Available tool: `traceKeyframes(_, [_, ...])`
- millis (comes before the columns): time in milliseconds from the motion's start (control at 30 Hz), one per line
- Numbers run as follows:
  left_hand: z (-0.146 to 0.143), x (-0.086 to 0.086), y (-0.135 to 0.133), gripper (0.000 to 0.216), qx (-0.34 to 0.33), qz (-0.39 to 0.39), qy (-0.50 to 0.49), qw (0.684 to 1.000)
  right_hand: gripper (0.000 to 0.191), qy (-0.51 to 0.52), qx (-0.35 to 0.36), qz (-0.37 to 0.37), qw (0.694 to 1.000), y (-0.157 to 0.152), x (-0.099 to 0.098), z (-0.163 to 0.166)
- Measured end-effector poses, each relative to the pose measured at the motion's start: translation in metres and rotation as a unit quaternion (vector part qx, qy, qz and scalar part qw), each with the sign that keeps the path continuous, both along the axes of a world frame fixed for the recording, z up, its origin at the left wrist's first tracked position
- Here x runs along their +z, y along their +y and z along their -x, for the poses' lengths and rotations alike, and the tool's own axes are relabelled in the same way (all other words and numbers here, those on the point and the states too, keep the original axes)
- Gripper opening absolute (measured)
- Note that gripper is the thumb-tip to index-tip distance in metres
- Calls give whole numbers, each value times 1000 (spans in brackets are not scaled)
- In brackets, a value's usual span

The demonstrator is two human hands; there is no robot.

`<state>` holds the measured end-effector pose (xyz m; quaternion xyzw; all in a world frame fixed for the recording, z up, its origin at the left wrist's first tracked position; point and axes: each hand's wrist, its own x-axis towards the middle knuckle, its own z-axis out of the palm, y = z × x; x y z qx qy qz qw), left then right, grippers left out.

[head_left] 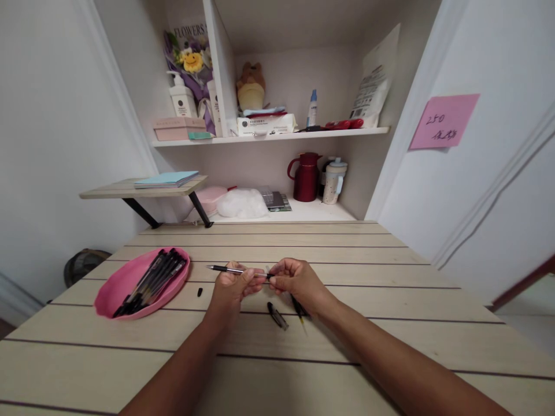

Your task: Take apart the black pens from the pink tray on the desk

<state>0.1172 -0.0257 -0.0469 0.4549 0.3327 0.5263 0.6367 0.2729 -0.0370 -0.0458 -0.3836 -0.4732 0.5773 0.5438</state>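
My left hand (232, 294) is closed around a clear-barrelled pen (223, 268) with a dark grip, its tip pointing left. At the pen's other end, my right hand (301, 283) pinches a small black piece with thumb and fingertips; whether it is seated in the barrel I cannot tell. Under my hands on the table lie a black-and-clear pen cap (277, 316) and, partly hidden by my right hand, a dark thin part with a yellowish tip (299, 309). A small black piece (200, 292) rests left of my left hand.
A pink bowl (108, 289) holding several black pens (156, 280) sits on the slatted table at left. Behind it stands a small raised shelf (117, 189) on black legs. Along the back, a cabinet holds a red jug (306, 178) and a speckled cup (333, 184).
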Motion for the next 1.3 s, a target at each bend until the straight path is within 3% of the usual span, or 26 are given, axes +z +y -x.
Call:
traceKeyframes(467, [1,4,-2,16,-5,15,-10,1000,19,-31,-43,-42,998,0,-3,6])
traceKeyframes(600, [0,5,-3,18,-4,31,-20,999,15,-121,-72,-82,987,-4,-1,5])
traceKeyframes(667, [0,5,-2,18,-3,38,-23,999,13,-241,-96,-167,951,-7,1,2])
traceKeyframes(800, [1,5,-1,17,-12,46,-21,999,15,-478,-127,-346,797,-12,3,-5])
traceKeyframes(900, [1,6,-2,19,-18,58,-18,998,19,-556,-135,-388,722,-14,2,-6])
traceKeyframes(1000, [0,7,-3,18,-20,50,-25,998,19,-595,-142,-397,684,-16,1,-3])
traceKeyframes(1133, [-1,8,-7,17,-21,18,-31,999,17,-601,-142,-370,694,-20,1,0])
traceKeyframes(1300, [0,8,-7,17,-15,-14,-3,1000,13,-532,-127,-335,767,-20,1,3])
